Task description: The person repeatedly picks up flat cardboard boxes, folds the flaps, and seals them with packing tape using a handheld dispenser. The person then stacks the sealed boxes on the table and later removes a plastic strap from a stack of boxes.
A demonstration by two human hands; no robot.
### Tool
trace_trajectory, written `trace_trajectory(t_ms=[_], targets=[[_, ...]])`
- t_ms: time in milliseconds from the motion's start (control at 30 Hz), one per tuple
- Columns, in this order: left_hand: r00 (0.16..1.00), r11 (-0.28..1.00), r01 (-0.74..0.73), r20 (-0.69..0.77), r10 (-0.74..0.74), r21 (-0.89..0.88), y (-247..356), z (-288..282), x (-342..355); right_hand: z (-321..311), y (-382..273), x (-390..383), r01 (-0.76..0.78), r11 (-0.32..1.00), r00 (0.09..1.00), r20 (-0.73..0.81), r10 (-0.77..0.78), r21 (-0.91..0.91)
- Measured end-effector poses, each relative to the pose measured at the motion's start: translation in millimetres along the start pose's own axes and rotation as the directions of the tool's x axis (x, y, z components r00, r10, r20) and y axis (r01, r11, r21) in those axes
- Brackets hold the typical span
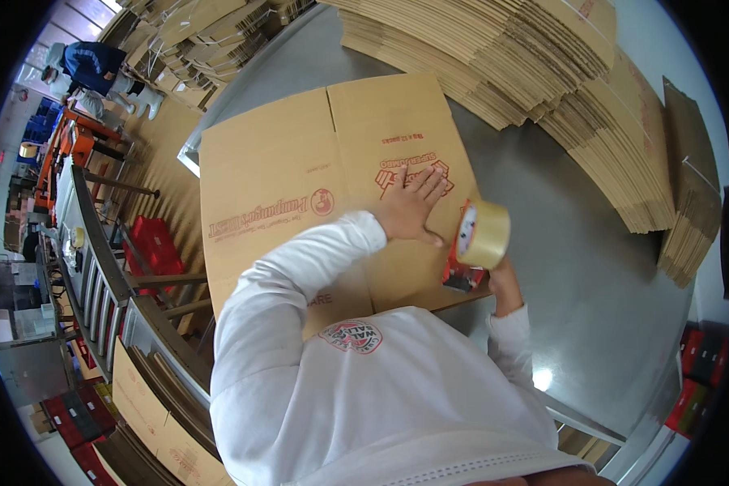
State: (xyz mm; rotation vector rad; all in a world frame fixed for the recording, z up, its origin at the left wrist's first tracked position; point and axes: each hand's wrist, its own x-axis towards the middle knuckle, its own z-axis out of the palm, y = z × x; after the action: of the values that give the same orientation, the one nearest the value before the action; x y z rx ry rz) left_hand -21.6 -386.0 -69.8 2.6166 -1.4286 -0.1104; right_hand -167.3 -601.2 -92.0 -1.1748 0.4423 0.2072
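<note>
Table (579, 308): grey metal, with cardboard stacks (470, 53) lining its far and right sides.
Carton (267, 154): brown, on the table close against the worker (437, 389), probably for easy reach with both arms.
Left hand (411, 212): palm down on the carton, fingers spread, apparently to steady it.
Right hand (504, 283): holds a red tape gun (462, 278) at the carton's right edge, perhaps so the roll (498, 235) clears the other hand; exact finger positions cannot be told.
Obstructions: left sleeve (300, 255) crosses the carton; roll hides the right-hand grip.
Left flank: conveyor (105, 312), red crate (154, 243), distant co-worker (97, 66).
</note>
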Motion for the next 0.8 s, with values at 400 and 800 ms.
trace_trajectory(t_ms=[400, 800], targets=[[0.463, 0.462, 0.886, 0.012, -0.886, -0.027, -276.5, -59.5, -46.0, -3.9, -17.6, -47.6, 0.203, 0.867, 0.976, -0.162, -0.144, 0.455], [0.538, 0.551, 0.811, -0.619, -0.572, 0.196, -257.1, -305.8, -209.4, 3.5, -12.6, -51.1, 0.178, 0.896, 0.978, 0.024, -0.206, 0.407]])
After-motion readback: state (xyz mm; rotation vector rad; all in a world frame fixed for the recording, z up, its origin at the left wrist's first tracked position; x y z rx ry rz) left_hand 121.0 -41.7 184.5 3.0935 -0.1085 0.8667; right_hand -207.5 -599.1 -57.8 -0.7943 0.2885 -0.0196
